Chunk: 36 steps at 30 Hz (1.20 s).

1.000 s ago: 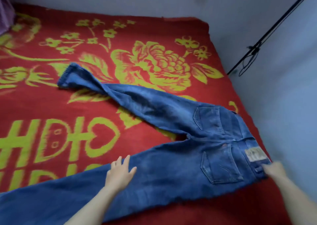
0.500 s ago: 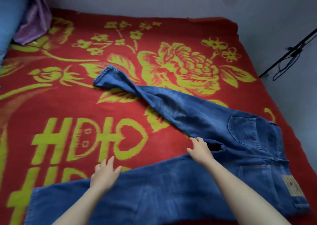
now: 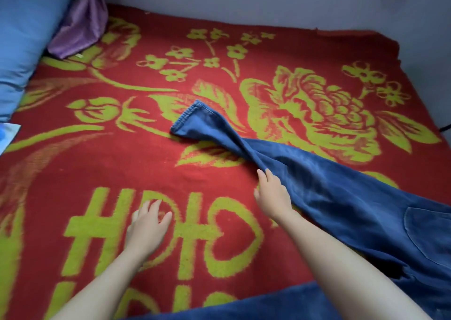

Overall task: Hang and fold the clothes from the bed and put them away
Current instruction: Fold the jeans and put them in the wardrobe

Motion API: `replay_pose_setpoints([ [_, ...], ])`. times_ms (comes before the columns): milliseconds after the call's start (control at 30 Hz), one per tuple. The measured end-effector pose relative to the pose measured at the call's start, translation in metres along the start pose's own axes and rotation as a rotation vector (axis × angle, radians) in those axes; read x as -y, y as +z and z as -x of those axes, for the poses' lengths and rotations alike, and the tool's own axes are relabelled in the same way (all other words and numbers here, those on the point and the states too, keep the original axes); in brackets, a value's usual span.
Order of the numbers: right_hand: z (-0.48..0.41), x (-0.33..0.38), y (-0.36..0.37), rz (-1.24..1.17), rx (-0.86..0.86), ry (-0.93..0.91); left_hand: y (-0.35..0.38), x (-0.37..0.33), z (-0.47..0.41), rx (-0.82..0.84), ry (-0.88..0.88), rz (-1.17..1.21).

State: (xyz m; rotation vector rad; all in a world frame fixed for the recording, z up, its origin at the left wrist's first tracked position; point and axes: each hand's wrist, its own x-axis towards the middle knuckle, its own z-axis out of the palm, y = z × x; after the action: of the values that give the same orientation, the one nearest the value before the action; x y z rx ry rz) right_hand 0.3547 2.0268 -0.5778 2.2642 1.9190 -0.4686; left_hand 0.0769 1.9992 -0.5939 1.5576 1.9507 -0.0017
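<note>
Where the blue jeans (image 3: 341,188) lie on the bed's red flowered blanket (image 3: 73,163), we note one leg reaching toward the middle with a twist near its hem, and the other leg along the near edge. The right hand (image 3: 273,195) rests with straight fingers against the far leg's lower edge. The left hand (image 3: 148,224) is spread palm down over the blanket, apart from the denim. A blue pillow (image 3: 24,39) and a purple cloth (image 3: 80,26) sit far left.

Soft, even, cool-toned light. Shadows are faint beside the right hand (image 3: 273,195). The left hand (image 3: 148,224) looks slightly motion-blurred. Beyond both hands, the far edge of the bed (image 3: 73,163) bows with wide-angle distortion.
</note>
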Motion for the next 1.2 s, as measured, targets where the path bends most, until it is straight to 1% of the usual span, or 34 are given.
replay_pose_setpoints([
  [67,-0.025,0.004,-0.004,0.037,-0.001,-0.016,-0.01,0.007,-0.021,-0.031,-0.012,0.045],
  [167,-0.057,0.004,-0.003,0.105,0.056,-0.036,-0.022,0.007,-0.045,-0.087,-0.018,0.124],
  [267,-0.078,0.006,0.008,0.092,0.096,0.042,-0.023,-0.001,-0.055,-0.107,0.031,0.185],
  [333,-0.088,0.007,0.014,0.111,0.042,0.118,-0.023,-0.005,-0.061,-0.121,0.063,0.216],
  [367,-0.092,0.007,0.017,0.139,0.002,0.124,-0.023,-0.006,-0.064,-0.127,0.075,0.228],
  [433,-0.096,0.008,0.023,0.144,-0.087,0.114,-0.022,-0.011,-0.07,-0.133,0.077,0.279],
  [533,-0.089,0.012,0.031,0.068,-0.165,0.092,-0.02,-0.021,-0.076,-0.116,0.029,0.395],
  [567,-0.087,0.013,0.031,0.063,-0.179,0.081,-0.018,-0.024,-0.076,-0.111,0.014,0.417],
  [667,-0.097,0.006,0.025,0.04,-0.109,0.213,-0.013,-0.035,-0.083,-0.114,0.012,0.457],
  [700,-0.103,0.006,0.024,0.019,-0.123,0.218,-0.013,-0.039,-0.084,-0.119,0.016,0.475],
  [733,-0.107,0.006,0.023,-0.012,-0.197,0.184,-0.012,-0.042,-0.085,-0.122,0.016,0.495],
  [800,-0.104,0.006,0.023,-0.02,-0.446,-0.023,-0.011,-0.049,-0.089,-0.097,-0.006,0.587],
  [833,-0.095,0.004,0.026,-0.017,-0.567,-0.148,-0.01,-0.052,-0.092,-0.065,-0.042,0.685],
  [900,-0.068,-0.003,0.041,-0.049,-0.683,-0.427,-0.013,-0.059,-0.093,0.046,-0.185,1.005],
  [967,-0.039,-0.006,0.053,-0.069,-0.7,-0.662,-0.014,-0.065,-0.096,0.195,-0.356,1.36],
  [1000,-0.029,-0.008,0.062,-0.08,-0.671,-0.758,-0.014,-0.067,-0.098,0.244,-0.414,1.478],
  [1067,-0.016,-0.011,0.076,-0.058,-0.567,-0.871,-0.008,-0.068,-0.102,0.271,-0.424,1.631],
  [1133,-0.014,-0.013,0.089,-0.05,-0.485,-0.874,-0.001,-0.066,-0.109,0.219,-0.37,1.739],
  [1200,-0.014,-0.014,0.092,-0.055,-0.412,-0.866,0.001,-0.067,-0.112,0.072,-0.356,1.751],
])
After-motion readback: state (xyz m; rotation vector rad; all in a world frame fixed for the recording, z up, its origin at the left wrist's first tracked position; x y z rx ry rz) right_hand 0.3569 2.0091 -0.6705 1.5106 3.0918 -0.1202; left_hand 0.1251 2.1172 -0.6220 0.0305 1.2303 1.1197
